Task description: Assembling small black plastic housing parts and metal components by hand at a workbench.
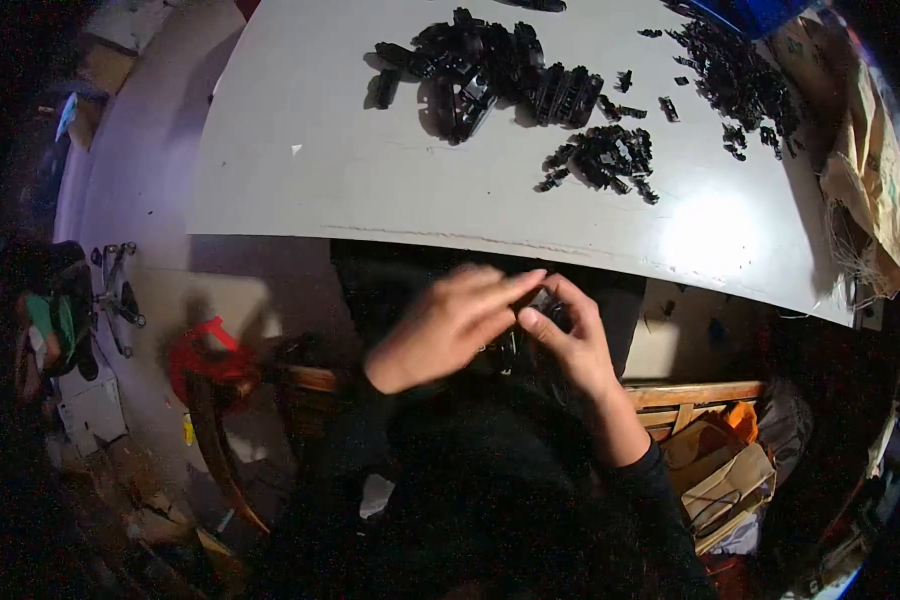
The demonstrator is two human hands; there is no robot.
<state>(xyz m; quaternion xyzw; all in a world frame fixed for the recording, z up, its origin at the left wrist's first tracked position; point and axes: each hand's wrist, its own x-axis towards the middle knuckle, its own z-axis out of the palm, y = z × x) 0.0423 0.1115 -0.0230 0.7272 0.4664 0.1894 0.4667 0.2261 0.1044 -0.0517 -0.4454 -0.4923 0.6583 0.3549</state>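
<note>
Just off the table's near edge, my right hand (pixel 577 345) curls its thumb and fingers around a small black piece (pixel 542 299), mostly hidden and dark against my clothes. From the left my left hand (pixel 448 328) reaches over to it, slightly blurred, fingers stretched out and their tips meeting those of the right hand. On the white table (pixel 350 190) ahead lie a pile of larger black plastic parts (pixel 470 75), a smaller heap of black pieces (pixel 605 160) nearer me, and a wide scatter of small black pieces (pixel 740 85) at the right.
Brown paper sacking (pixel 865 170) stands at the table's right end, and a blue container (pixel 750 12) at its far right corner. A red stool-like object (pixel 210 360) is on the floor at left. Cardboard boxes (pixel 725 490) sit low at my right beside a wooden frame (pixel 705 395).
</note>
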